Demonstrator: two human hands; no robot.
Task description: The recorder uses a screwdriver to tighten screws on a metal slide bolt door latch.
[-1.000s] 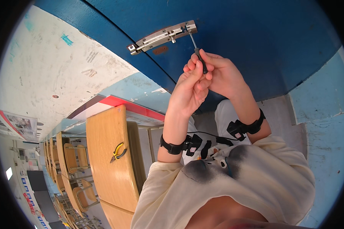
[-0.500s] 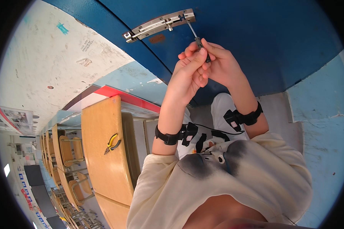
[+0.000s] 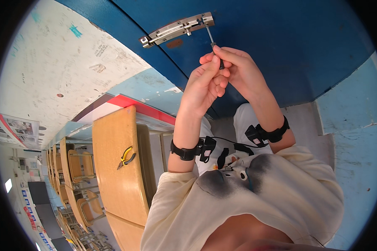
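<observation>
A screwdriver (image 3: pixel 210 35) with a dark handle and thin metal shaft is between my two hands. Its tip meets the lower edge of a silver barrel bolt latch (image 3: pixel 178 28) near the latch's right end; whether it sits in a screw head is too small to tell. My left hand (image 3: pixel 203 81) closes its thumb and fingers around the lower part of the handle. Higher up, my right hand (image 3: pixel 241 67) pinches the handle by thumb and fingertips. The latch is fixed to a blue door (image 3: pixel 289 46) and spans a dark gap to the blue frame.
Yellow-and-black pliers (image 3: pixel 125 158) lie on a wooden desk (image 3: pixel 113 184) to my left. A rusty patch (image 3: pixel 174 43) marks the door below the latch. Rows of wooden chairs (image 3: pixel 80 163) stand farther left. A scuffed white wall (image 3: pixel 71 62) adjoins the frame.
The right thumb and fingers have shifted left around the screwdriver handle, which is turned slightly. The tip stays at the latch's right end. The view has moved a little.
</observation>
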